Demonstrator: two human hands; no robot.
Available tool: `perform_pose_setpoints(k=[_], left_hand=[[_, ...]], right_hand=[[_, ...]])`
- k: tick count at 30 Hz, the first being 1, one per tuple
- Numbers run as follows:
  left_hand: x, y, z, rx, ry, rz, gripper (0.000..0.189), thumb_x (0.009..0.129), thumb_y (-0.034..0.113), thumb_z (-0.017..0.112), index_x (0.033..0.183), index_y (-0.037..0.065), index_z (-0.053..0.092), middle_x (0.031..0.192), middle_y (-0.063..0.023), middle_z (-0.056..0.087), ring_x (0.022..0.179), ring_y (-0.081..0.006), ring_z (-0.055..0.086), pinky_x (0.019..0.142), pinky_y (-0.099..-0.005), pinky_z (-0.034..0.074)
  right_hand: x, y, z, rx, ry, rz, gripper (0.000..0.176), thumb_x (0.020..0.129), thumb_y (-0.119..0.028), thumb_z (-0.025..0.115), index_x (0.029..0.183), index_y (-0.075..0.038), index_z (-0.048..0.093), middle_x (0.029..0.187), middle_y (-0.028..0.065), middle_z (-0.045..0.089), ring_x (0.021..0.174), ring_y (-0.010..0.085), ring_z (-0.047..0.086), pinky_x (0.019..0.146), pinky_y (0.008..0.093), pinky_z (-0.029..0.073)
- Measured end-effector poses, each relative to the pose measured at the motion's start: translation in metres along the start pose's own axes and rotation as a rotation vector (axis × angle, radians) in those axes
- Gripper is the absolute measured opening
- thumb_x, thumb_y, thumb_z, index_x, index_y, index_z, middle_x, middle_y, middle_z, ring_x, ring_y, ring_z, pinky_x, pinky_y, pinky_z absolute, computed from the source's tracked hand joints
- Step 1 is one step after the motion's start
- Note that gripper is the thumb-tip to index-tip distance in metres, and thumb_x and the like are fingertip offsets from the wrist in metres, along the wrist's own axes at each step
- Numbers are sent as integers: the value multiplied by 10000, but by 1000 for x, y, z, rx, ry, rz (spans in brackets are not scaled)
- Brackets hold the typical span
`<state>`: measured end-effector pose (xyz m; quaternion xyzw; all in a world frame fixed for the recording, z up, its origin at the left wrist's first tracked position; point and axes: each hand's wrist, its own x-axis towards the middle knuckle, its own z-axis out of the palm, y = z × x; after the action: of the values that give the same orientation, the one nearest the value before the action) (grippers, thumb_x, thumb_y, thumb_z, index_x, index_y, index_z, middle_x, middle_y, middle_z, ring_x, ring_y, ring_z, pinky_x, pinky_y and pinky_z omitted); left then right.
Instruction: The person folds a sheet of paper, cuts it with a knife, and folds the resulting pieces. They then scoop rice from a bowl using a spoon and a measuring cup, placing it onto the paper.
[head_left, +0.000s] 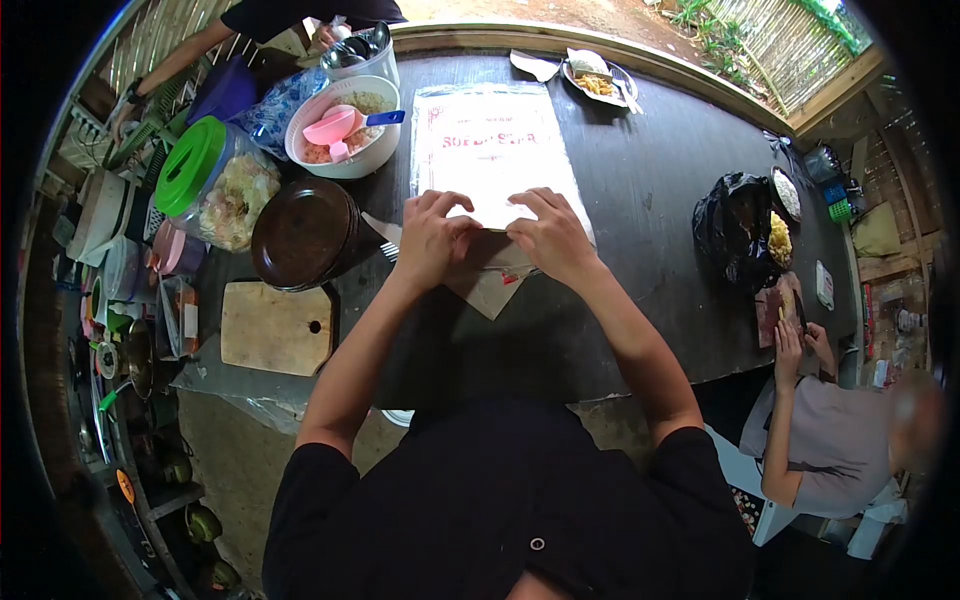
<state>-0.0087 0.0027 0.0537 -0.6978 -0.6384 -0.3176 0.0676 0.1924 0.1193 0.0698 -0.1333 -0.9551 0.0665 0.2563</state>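
Observation:
In front of me on the dark table lies a stack of white wrapping paper [490,120] with red lettering, in a clear plastic cover. At its near edge, my left hand [433,237] and my right hand [553,235] are curled with fingertips pinching paper on either side. Between and below them, a brown corner of wrapping paper [492,292] with a small red mark points toward me. How many sheets the fingers hold is hidden. Left of my left hand, a fork [389,249] lies close to a stack of dark brown plates [300,232].
A wooden cutting board [277,327], a white tub [340,160] with food and a pink scoop [333,127], and a green-lidded jar [190,165] stand left. A plate of food [597,82] sits far back. At right, a person [830,430] works near a black plastic bag [735,225]; another person's arm [185,55] reaches in upper left.

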Motion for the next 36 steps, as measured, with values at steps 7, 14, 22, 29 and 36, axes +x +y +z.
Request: perform_pose_setpoints(k=[7,14,22,29,36], left_hand=[[6,6,-16,-15,46,-37,180,719,136,771,878,217,788,1032,43,691,1046,-204,608,938,-392,417],[20,16,-39,-81,-2,-50,115,832,227,736,933,186,772,903,11,738,955,-193,648,927,-390,421],[26,10,-31,-141,-17,-98,101,831,222,734,893,175,798,809,-39,744,803,-220,693,859,-353,466],[33,20,-39,-290,-78,-351,190,759,293,806,860,133,792,774,-88,737,727,-270,690,772,-375,506],[38,17,-47,-137,111,-100,127,800,259,786,850,142,784,802,-84,738,786,-257,693,814,-378,488]], right_hand=[[8,1,-11,153,66,118,66,725,-99,812,774,-102,768,1069,36,686,1100,236,604,951,383,489],[27,1,-44,299,69,191,77,746,-154,821,781,-109,769,1056,57,700,1050,259,621,908,375,502],[33,-1,-44,295,-14,148,121,805,-183,792,857,-75,775,1108,103,700,1105,294,619,954,412,486],[39,-3,-34,227,-4,139,114,832,-179,719,838,-76,769,1108,90,699,1129,285,609,992,406,466],[46,-18,-47,34,140,102,69,828,-168,708,803,-104,719,1116,49,680,1160,249,584,1006,392,441]])
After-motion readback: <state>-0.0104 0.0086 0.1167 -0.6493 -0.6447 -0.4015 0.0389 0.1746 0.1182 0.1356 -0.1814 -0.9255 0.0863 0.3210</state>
